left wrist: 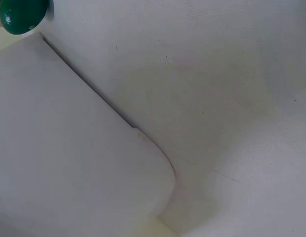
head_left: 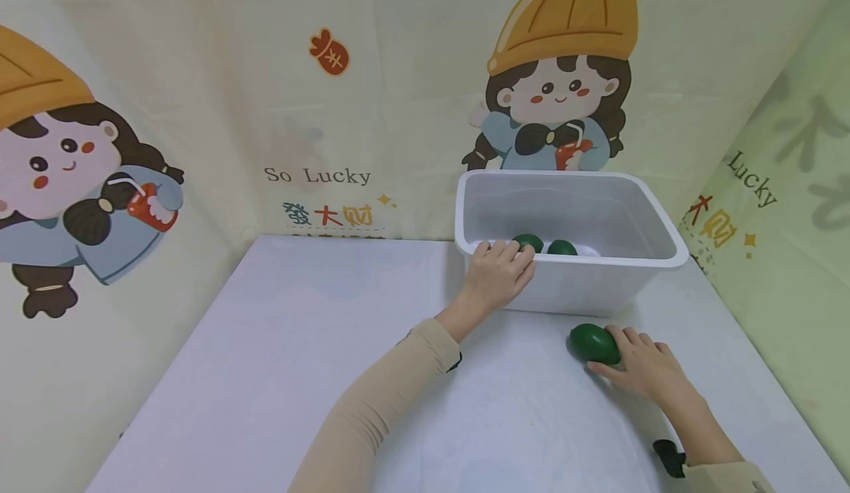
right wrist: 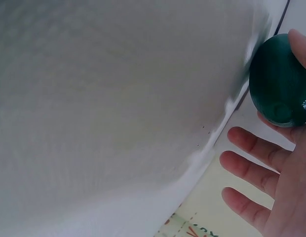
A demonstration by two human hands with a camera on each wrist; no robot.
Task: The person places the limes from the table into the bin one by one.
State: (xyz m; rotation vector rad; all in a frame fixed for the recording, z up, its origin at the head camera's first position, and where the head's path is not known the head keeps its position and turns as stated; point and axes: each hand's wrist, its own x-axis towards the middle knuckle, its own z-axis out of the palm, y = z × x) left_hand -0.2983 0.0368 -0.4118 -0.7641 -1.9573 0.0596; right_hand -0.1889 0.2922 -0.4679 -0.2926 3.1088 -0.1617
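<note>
Presently we find both hands on the pale tabletop [head_left: 279, 345], which is backed by cartoon-printed curtains [head_left: 199, 109]. Our left hand [head_left: 496, 275] rests on the near left corner of the white plastic bin [head_left: 617, 286], fingers curled over its rim and gripping it. Inside the bin lie two dark green avocados [head_left: 544, 245], side by side near the front wall — the left one just beyond the fingertips.

Our right hand [head_left: 640, 364] lies on the tabletop in front of the bin, toward its right end. In the right wrist view the thumb and forefinger pinch a third green avocado [head_left: 593, 343], while the other fingers [right wrist: 251, 170] stay spread and straight. That avocado sits on the tabletop, near the bin's front wall but apart from it.

The left wrist view shows little — only the bin's outer wall, the tabletop, and the avocado at the top left corner.
</note>
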